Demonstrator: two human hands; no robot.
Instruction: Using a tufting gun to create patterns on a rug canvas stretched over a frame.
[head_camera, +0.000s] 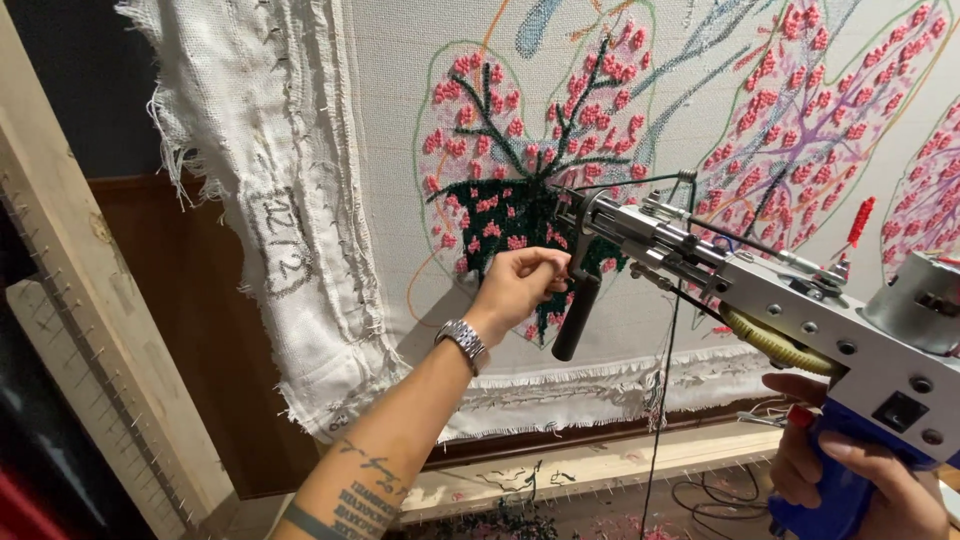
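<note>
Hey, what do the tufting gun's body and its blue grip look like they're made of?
Tufting gun body: likely bare metal, silver-grey with a dull sheen and visible screws. Blue grip, held by the right hand: probably moulded plastic, smooth and evenly coloured.

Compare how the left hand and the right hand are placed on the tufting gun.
The left hand pinches at the gun's front end, by the black front handle; the right hand wraps the blue rear grip. The left hand is raised close to the cloth; the right hand sits lower and farther back. The left wrist wears a metal watch. Both are at the tufting gun.
</note>
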